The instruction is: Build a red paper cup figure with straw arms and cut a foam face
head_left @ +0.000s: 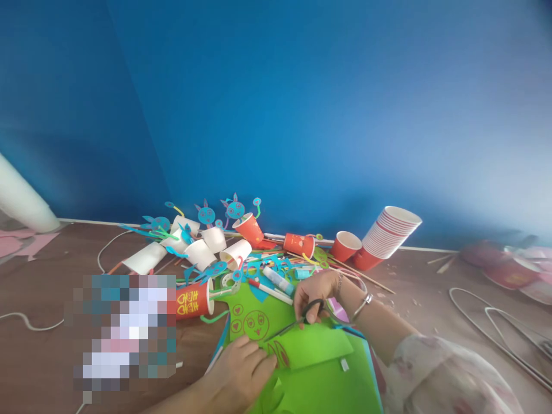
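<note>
My right hand (317,293) is closed round the dark handles of a pair of scissors (282,330). Their blades point left and lie at the edge of a piece of green paper (319,345) with drawn red ear-like shapes. My left hand (241,368) has its fingers curled on that paper, close to the blade tips; its thumb side is partly hidden. Beneath lies a larger green sheet (340,385), and a round face with hearts is drawn in red on green paper just above my left hand. A red-capped marker (269,291) and a glue stick (278,280) lie behind the paper.
A leaning stack of paper cups (383,236) stands at the back right. White cups (146,257), red cups (299,244), blue paper figures (235,208) and sticks crowd the floor near the blue wall. Cables (487,316) run at the right. A patch at the left is pixelated.
</note>
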### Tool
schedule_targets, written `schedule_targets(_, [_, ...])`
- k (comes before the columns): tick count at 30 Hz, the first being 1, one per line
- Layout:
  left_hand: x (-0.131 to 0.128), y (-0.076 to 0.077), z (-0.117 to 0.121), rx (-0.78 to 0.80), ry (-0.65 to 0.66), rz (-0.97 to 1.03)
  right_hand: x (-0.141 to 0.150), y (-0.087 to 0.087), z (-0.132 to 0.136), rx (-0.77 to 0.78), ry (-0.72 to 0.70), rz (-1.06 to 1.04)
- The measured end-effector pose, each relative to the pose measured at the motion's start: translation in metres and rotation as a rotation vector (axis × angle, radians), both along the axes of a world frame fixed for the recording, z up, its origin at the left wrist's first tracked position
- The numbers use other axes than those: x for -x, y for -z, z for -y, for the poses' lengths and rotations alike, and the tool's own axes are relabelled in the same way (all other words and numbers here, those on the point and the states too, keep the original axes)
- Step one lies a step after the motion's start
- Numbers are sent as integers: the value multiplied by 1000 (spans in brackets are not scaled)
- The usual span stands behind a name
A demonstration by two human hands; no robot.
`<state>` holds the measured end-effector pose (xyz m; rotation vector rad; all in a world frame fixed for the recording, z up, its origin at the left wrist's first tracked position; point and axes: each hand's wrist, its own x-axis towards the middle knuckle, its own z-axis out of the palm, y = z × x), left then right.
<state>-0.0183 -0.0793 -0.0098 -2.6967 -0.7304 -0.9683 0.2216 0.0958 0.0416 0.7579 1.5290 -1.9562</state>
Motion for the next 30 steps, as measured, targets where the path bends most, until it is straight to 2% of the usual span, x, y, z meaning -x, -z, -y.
schedule_targets(6, [0,1,0,9,-9,8,-1,5,4,13,15,-22])
schedule_targets(11, [2,-15,3,0,-19,61,0,10,4,35,10,-33])
schedule_targets(17, [-9,-27,10,62,-223,-173,-2,12,8,48,49,-68])
schedule_targets(20, [-18,-27,10,48,-284,-230,-3,10,11,60,58,-77])
schedule_targets(25, [-24,-24,9,45,-361,-209,1,3,14,79,38,-100])
schedule_targets(30, [-24,-17,13,50,-385,-194,15,-1,16,97,-23,-101])
